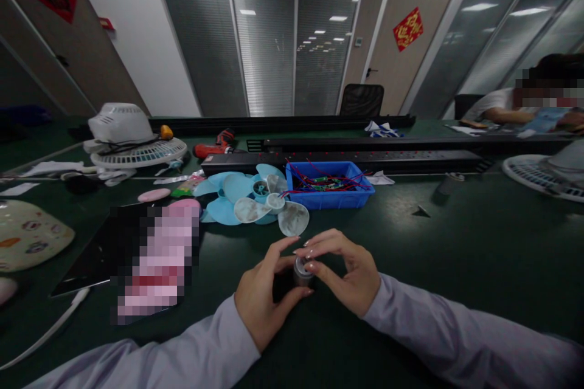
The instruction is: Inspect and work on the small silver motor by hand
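A small grey metal cylinder point(303, 276) stands upright at the front of the dark green table, between my two hands. My left hand point(266, 292) curves around its left side, thumb low in front and index finger stretched past the top. From the right, my right hand point(349, 270) pinches at the cylinder's top end with thumb and fingers. What those fingertips grip there is mostly hidden. Just beyond my hands lie pale blue and whitish fan blades point(223, 197), next to a blue bin point(331, 199) of wires and green circuit boards.
At the left are a white fan point(121, 127), a black tablet-like panel point(100, 243) and a patterned rounded object point(34, 236). A red drill point(214, 144) and long black bars point(347, 161) lie behind. Another cylinder point(449, 185) stands right. A person point(506, 108) sits far right.
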### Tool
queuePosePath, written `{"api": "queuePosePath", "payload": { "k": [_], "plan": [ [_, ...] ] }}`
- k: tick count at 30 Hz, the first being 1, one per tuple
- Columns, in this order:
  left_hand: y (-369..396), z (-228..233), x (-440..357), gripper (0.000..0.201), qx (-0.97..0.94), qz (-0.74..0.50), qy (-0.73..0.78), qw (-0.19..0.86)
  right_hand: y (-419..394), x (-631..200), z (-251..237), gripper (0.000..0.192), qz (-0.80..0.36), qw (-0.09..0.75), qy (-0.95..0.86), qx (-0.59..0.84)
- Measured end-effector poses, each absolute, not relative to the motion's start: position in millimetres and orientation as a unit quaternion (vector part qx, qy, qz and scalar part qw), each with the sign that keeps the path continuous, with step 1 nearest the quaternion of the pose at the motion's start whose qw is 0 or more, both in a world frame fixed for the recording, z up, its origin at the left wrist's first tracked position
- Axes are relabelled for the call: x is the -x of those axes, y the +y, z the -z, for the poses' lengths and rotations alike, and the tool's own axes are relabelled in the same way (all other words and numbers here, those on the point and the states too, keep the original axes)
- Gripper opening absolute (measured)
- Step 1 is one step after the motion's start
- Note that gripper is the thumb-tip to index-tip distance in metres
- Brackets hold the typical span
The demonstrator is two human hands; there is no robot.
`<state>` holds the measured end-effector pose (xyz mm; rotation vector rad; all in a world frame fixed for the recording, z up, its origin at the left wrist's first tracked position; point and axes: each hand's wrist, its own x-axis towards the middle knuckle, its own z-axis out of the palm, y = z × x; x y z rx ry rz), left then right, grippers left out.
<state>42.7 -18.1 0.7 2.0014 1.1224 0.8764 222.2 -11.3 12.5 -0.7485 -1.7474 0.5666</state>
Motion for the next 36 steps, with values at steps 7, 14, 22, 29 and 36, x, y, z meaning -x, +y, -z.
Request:
{"api": "queuePosePath", "payload": {
  "k": [7, 14, 22, 29, 36],
  "plan": [
    [-19, -2, -42, 0.063, -0.769, -0.334, 0.430, 0.336, -17, -226, -14, 0.029, -0.251, 0.521, -0.754, 0.312],
    [-18, -2, -42, 0.064, -0.767, -0.332, 0.432, 0.340, -19, -226, -14, 0.033, -0.248, 0.531, -0.747, 0.313],
    [-18, 0, -43, 0.064, -0.765, -0.348, 0.426, 0.335, -14, -218, -13, 0.022, -0.249, 0.565, -0.710, 0.339],
    [-18, 1, -43, 0.065, -0.761, -0.341, 0.433, 0.342, -13, -220, -12, 0.023, -0.253, 0.611, -0.676, 0.326],
    [-19, -2, -42, 0.064, -0.759, -0.330, 0.445, 0.341, -8, -260, -6, 0.015, -0.211, 0.549, -0.695, 0.415]
  ]
}}
